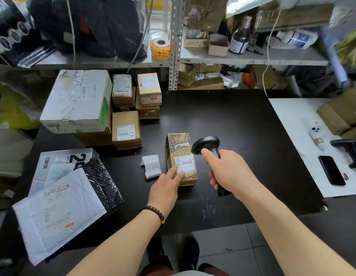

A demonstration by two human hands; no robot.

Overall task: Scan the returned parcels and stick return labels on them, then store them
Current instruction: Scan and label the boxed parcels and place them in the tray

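A black worktable (243,120) is seen filling the middle of the frame. It is backed along the top by metal shelving (174,56) crowded with bags, cartons and a dark bottle (241,36). At upper left of the table a large white carton (77,100) is stacked on brown boxes, and smaller brown cartons (126,129) are piled just to its right. At lower left a white padded mailer (59,212) is laid over a black bubble mailer (103,182).

At centre frame the parcel (174,150), a small brown box printed with lettering, is laid flat on the table. It is steadied by the left hand (165,188), whose straight index and middle fingers are pressed on the white label (186,162) stuck to its top; nothing is gripped by that hand. Just right of the parcel a black scanner (206,145) is clasped by its handle in the right hand (227,172), and its head is held over the parcel's right edge.

On a white surface at right of frame a black phone (331,170) is laid near a second scanner (350,152). A strip of white backing paper (152,166) is seen just left of the parcel. A roll of yellow stickers (160,47) is stood on the shelf at top centre.
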